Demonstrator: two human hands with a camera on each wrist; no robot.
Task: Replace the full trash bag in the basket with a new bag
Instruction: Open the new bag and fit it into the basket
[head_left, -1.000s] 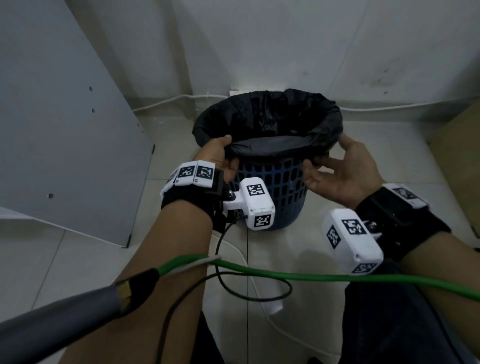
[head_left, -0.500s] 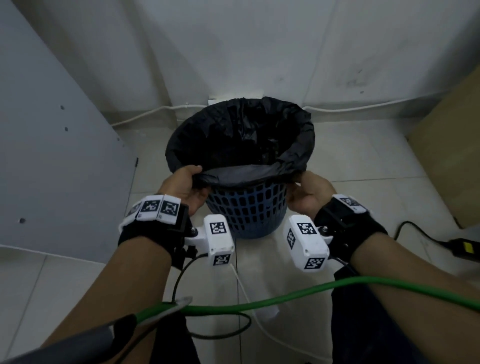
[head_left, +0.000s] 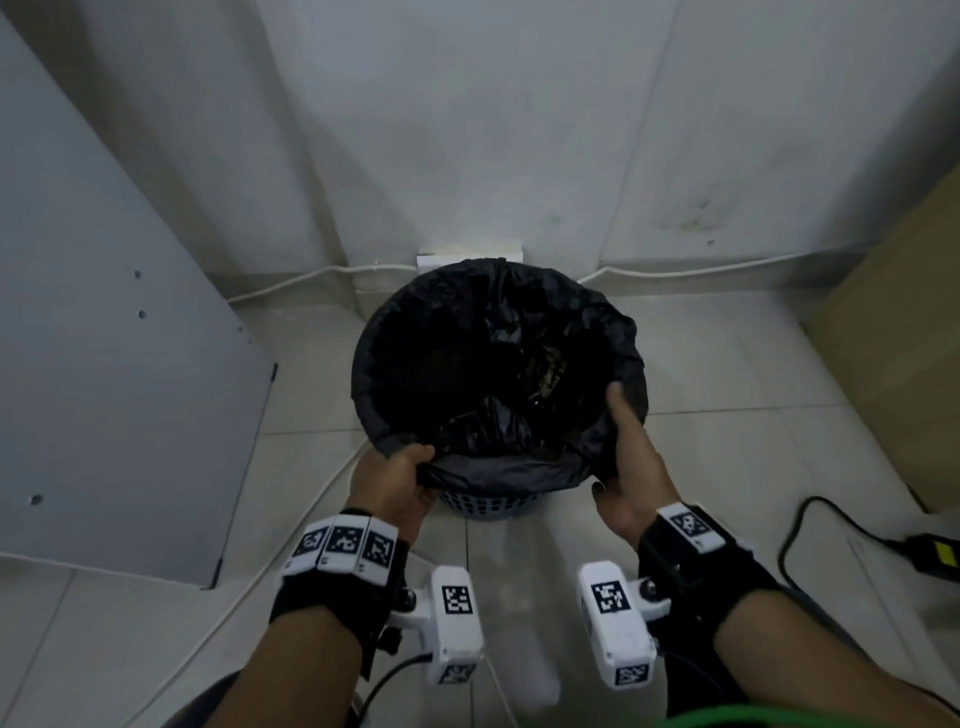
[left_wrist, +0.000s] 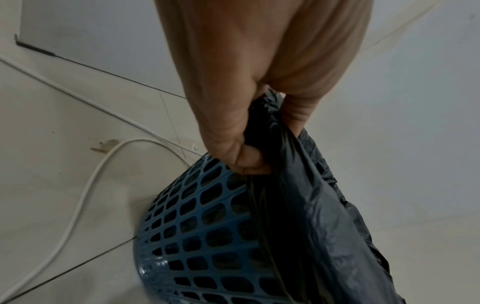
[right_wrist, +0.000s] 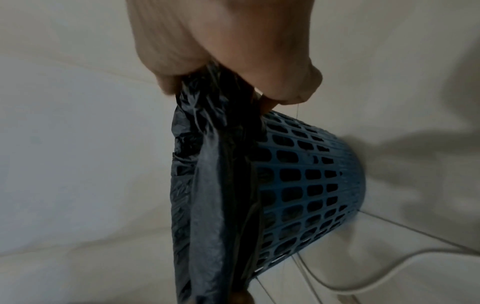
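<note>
Hands grip the bag's near hem on either side: the left hand (head_left: 395, 486) bunches the black bag (head_left: 498, 364) at the near-left of the basket (head_left: 488, 506), and the right hand (head_left: 631, 467) pinches it near-right, thumb along the rim. Still seated in the basket on the floor, the bag probably has to come straight up; both hands are equally close.

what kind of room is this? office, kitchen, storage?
Probably a bare indoor corner, perhaps a utility or office space; no kitchen fittings show. Cues: pale floor tiles, plain white walls with a white cable along their foot, and a blue mesh basket lined with a black trash bag.
</note>
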